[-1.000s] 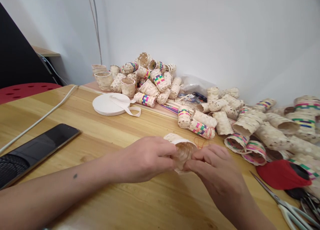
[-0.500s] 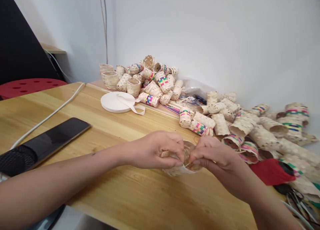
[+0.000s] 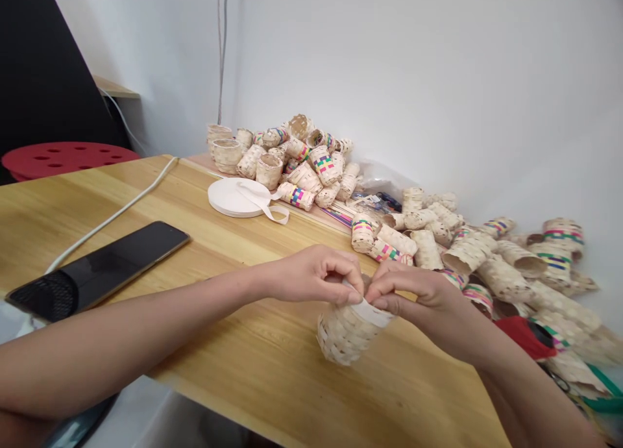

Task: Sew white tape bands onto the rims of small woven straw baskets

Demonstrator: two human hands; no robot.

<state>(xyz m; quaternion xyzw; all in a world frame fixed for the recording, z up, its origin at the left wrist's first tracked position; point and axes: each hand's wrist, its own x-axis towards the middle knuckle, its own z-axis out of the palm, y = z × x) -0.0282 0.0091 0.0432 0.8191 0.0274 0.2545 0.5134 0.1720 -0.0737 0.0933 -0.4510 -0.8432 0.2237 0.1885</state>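
Note:
A small woven basket (image 3: 344, 334) of pale strips, with a white band round its rim, hangs above the wooden table (image 3: 204, 253) between my two hands. My left hand (image 3: 311, 276) pinches the rim from the left with thumb and fingers closed. My right hand (image 3: 423, 295) pinches the same rim from the right, its fingertips meeting those of the left. The basket's mouth points up towards the hands and its woven bottom tilts down to the left.
Heaps of small woven baskets (image 3: 302, 162) and longer woven tubes (image 3: 506, 266) line the wall. A roll of white tape (image 3: 238, 197) lies beside them. A dark phone (image 3: 102, 263) and a white cable (image 3: 121, 208) lie at left. A red stool (image 3: 63, 159) stands beyond the table, a red cloth (image 3: 523, 334) at right.
The basket has turned from lying with its mouth towards me to hanging by its rim, bottom down. Both hands rose slightly with it and the view shifted left and up.

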